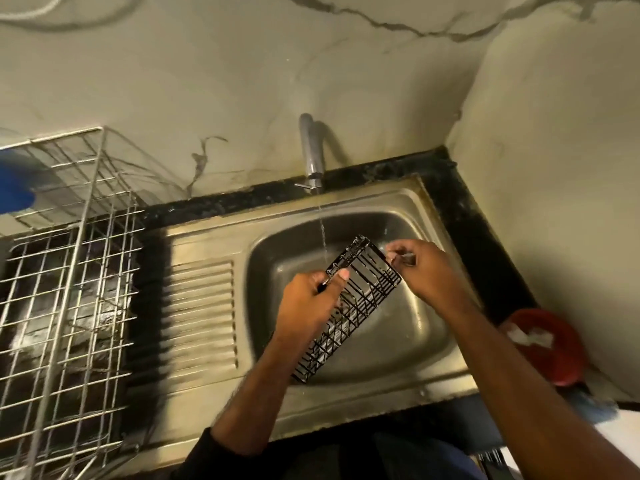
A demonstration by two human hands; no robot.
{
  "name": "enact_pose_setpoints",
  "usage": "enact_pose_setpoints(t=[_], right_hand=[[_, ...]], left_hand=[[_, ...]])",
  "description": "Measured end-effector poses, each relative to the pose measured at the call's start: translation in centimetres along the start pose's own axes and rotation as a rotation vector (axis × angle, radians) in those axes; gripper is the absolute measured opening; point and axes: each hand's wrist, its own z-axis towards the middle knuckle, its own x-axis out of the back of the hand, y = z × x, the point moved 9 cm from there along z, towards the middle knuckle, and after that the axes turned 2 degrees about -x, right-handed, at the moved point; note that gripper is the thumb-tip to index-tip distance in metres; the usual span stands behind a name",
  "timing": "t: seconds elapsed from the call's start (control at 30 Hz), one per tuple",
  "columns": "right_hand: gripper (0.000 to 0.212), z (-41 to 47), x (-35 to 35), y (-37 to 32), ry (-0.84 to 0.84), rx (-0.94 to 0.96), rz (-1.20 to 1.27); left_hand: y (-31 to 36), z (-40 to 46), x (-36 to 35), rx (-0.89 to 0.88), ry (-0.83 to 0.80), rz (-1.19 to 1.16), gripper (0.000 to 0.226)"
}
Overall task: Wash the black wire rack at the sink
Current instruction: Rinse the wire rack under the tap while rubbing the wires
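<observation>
Holding black wire rack (349, 306) over sink (207, 306) | left hand (311, 303) | water running

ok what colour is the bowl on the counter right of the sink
Red; the bowl shows in the head view, with something white inside.

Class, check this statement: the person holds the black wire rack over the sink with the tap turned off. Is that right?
Not quite. The head view shows water running from the tap onto the black wire rack, which the left hand holds over the sink.
</observation>
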Motion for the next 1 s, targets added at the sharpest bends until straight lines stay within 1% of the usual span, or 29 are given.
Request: enact_pose_setpoints(t=[0.1, 0.17, 0.23, 0.33, 0.4, 0.47, 0.53, 0.57, 0.6, 0.67, 0.77, 0.87, 0.9, 0.97, 1.0], right_hand=[[0.019, 2.5, -2.3, -2.0, -0.02, 0.032, 0.036], [0.02, 4.4, -3.9, -3.4, -0.036, 0.024, 0.112], [0.021, 6.0, -5.7, -4.5, -0.062, -0.066, 0.325], [0.027, 8.9, -8.5, -6.8, -0.137, -0.19, 0.644], [0.025, 10.8, -10.1, -8.0, -0.189, -0.285, 0.835], [0.021, 12.0, -12.0, -9.2, -0.316, -0.394, 0.965], [0.025, 12.2, -13.6, -10.8, -0.539, -0.47, 1.059], [0.026, 12.2, -14.1, -11.3, -0.617, -0.498, 1.116], [0.026, 12.3, -14.1, -11.6, -0.651, -0.528, 1.169], [0.025, 12.2, -14.1, -11.2, -0.655, -0.571, 1.183], [0.029, 10.8, -14.0, -10.9, -0.744, -0.534, 1.036], [0.027, 10.9, -13.0, -11.0, -0.703, -0.48, 1.081], [0.026, 10.7, -12.8, -11.2, -0.708, -0.462, 1.057], [0.023, 10.2, -12.8, -11.5, -0.718, -0.441, 0.991], [0.021, 10.2, -12.8, -11.5, -0.691, -0.439, 0.992]], left_hand=[[-2.0, 0.9, 1.8, 0.056, 0.078, -0.001, 0.061], [-3.3, 1.6, 2.5, 0.088, 0.104, -0.029, 0.063], [-4.5, 2.1, 2.8, 0.118, 0.122, -0.093, 0.064], [-6.0, 2.6, 2.3, 0.176, 0.123, -0.219, 0.074], [-6.7, 2.9, 1.5, 0.215, 0.1, -0.287, 0.076], [-7.4, 3.3, 0.8, 0.244, 0.086, -0.352, 0.07], [-7.7, 3.6, 0.3, 0.26, 0.078, -0.395, 0.061], [-7.8, 3.9, 0.0, 0.262, 0.065, -0.41, 0.064], [-7.9, 4.2, -0.3, 0.265, 0.049, -0.42, 0.069], [-7.6, 4.5, -0.9, 0.253, 0.021, -0.429, 0.069], [-6.6, 5.0, -1.3, 0.211, -0.007, -0.408, 0.056], [-6.5, 5.6, -1.1, 0.203, 0.006, -0.377, 0.051], [-6.5, 5.7, -1.0, 0.21, 0.005, -0.386, 0.049], [-6.3, 5.9, -0.8, 0.228, -0.001, -0.441, 0.042], [-6.1, 5.8, -0.7, 0.245, -0.004, -0.478, 0.039]])
